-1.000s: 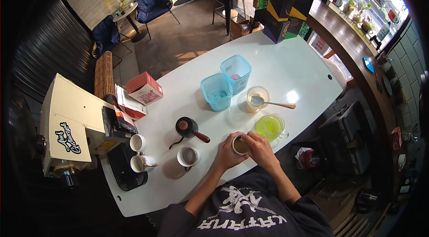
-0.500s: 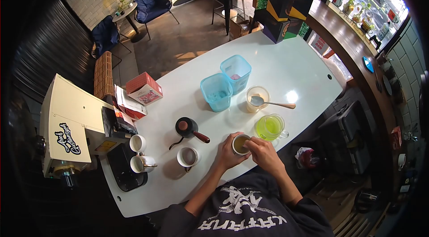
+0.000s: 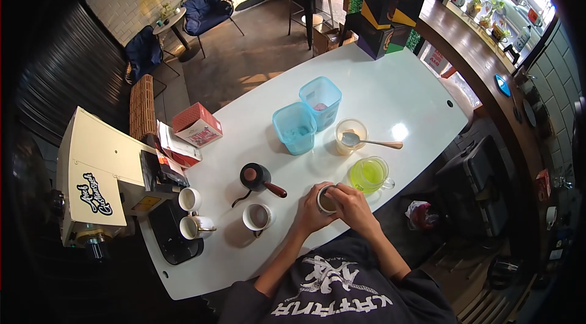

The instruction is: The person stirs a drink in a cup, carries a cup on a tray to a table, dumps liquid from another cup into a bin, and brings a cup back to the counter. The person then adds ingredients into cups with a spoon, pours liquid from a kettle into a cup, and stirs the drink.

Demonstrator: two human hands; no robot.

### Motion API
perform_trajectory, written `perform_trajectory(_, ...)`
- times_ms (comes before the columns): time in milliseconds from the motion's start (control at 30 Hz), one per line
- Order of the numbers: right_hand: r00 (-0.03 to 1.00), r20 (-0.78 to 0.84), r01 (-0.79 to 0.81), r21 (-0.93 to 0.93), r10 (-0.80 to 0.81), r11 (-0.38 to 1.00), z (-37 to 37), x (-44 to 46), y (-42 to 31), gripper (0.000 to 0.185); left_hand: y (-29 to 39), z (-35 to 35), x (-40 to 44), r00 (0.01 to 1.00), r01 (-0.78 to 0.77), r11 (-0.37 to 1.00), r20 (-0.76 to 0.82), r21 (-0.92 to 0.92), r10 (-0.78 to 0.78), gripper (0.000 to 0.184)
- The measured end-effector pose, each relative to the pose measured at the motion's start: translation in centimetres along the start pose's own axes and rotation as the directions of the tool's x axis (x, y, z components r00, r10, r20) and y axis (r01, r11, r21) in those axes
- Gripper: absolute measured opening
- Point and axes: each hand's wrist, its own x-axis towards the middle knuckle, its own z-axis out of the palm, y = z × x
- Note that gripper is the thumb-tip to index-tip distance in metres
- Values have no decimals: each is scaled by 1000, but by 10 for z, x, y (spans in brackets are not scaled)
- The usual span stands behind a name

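A white cup (image 3: 327,202) with a brownish-green liquid stands near the table's front edge. My left hand (image 3: 312,211) is wrapped round its left side. Over the cup's right rim is my right hand (image 3: 352,205), its fingers pinched together; what they hold is hidden. Just beyond it stands a glass jug (image 3: 368,174) of yellow-green liquid. Behind that, a spoon (image 3: 384,143) lies across a clear tub (image 3: 350,136). To the left are another white cup (image 3: 257,218) and a black kettle (image 3: 255,176) with a wooden handle.
Two light blue containers (image 3: 294,129) stand mid-table. On the left are a cream machine (image 3: 97,171), two more cups (image 3: 190,199) on or beside a black tray (image 3: 174,235), and a red box (image 3: 197,124). Black boxes (image 3: 379,6) are stacked at the white table's (image 3: 415,101) far end.
My right hand's fingers have shifted left over the cup's opening, covering more of it. My left hand stays round the cup. The camera view has tilted slightly.
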Motion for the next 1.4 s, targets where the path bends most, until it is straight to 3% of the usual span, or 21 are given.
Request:
perform_trajectory(67, 999, 33, 6, 89, -9, 996, 0, -3, -1, 21, -3, 1, -2, 998, 54, 999, 31, 2, -54, 84)
perform_trajectory(200, 992, 130, -10, 46, 4, 999, -6, -9, -1, 20, -3, 1, -2, 996, 78, 997, 36, -14, -77, 84)
perform_trajectory(267, 996, 89, 9, 30, -11, 1000, -9, -9, -1, 6, -4, 1, -2, 997, 72, 997, 39, -19, -71, 81)
perform_trajectory(600, 998, -61, -21, -93, 15, 995, -7, 2, 7, 15, 0, -1, 0, 999, 36, 999, 19, -3, -36, 81)
perform_trajectory(1000, 998, 53, 16, 146, -24, 989, -6, -3, 3, 17, -3, 0, -1, 999, 42, 999, 28, 6, -42, 84)
perform_trajectory(1067, 987, 148, 42, 107, -58, 993, -10, -7, 6, 19, -3, 0, -2, 997, 70, 997, 34, -13, -70, 83)
perform_trajectory(1167, 983, 165, 78, 39, -84, 996, -21, -6, 4, 22, 0, -2, -1, 996, 76, 997, 50, -23, -75, 80)
perform_trajectory(1400, 995, 86, 49, -107, -40, 993, -23, 0, 11, 24, 3, 0, 0, 998, 59, 998, 14, 5, -59, 78)
